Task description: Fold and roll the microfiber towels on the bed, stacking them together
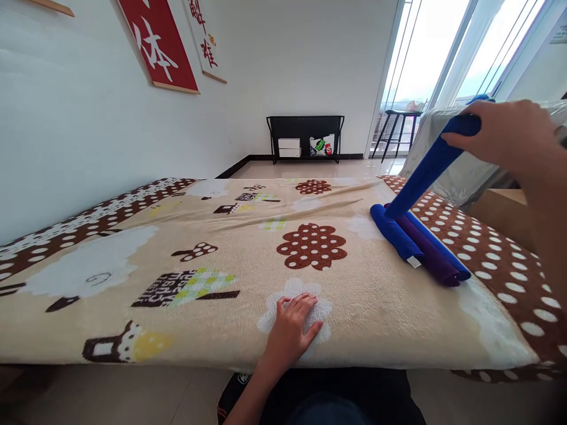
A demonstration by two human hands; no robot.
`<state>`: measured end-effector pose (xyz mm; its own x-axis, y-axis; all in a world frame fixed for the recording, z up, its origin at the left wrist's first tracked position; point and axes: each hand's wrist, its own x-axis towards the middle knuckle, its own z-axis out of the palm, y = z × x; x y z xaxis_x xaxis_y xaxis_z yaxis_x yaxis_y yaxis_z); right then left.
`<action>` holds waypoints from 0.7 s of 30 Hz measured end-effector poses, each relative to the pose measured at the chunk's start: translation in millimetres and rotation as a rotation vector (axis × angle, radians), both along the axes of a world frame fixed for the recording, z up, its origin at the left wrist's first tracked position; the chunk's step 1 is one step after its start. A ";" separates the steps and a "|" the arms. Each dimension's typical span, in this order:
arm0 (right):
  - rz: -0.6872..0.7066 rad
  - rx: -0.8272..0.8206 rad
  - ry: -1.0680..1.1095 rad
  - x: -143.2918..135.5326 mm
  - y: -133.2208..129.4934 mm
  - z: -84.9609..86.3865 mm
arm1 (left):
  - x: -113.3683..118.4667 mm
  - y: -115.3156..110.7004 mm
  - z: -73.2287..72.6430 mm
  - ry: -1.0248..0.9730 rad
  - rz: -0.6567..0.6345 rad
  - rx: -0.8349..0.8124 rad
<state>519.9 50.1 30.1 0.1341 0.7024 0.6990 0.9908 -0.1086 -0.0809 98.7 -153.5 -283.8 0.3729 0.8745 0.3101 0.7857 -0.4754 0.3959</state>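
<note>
My right hand (496,130) is closed around the upper end of a rolled blue cloth (432,168), raised at a slant at the right. Its lower end meets the rolls lying on the patterned blanket (248,236). Those are a blue roll with a small white tag (396,235), a purple roll (429,254) beside it, and another blue roll (449,257) on the far right side. Near the front edge, my left hand (295,321) rests on the blanket with its fingers spread, holding nothing.
Beyond the blanket a black rack (305,127) stands by the wall, with a white box (289,147) on it. To the right are a plastic-covered grey object (443,171), a cardboard box (500,215) and a black stool (398,113) by the window.
</note>
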 end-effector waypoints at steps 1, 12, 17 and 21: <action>-0.044 -0.012 -0.064 1.7 0.1 -15.4 | 0.2 -0.4 0.0 0.004 -0.002 0.007; -0.054 -0.240 -0.248 21.2 -40.1 -293.9 | 0.3 -3.8 -0.6 -0.039 -0.002 0.053; 0.000 -0.220 -0.257 30.9 -55.8 -308.6 | 1.4 -4.2 -2.5 -0.032 0.007 0.094; 0.051 -0.224 -0.258 41.4 -70.9 -307.7 | 1.5 -4.2 -3.6 -0.017 0.006 0.103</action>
<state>561.3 -20.7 -277.6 -0.0663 0.8435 0.5330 0.9801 -0.0452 0.1935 100.2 -157.6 -287.4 0.3615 0.8400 0.4045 0.7822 -0.5094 0.3587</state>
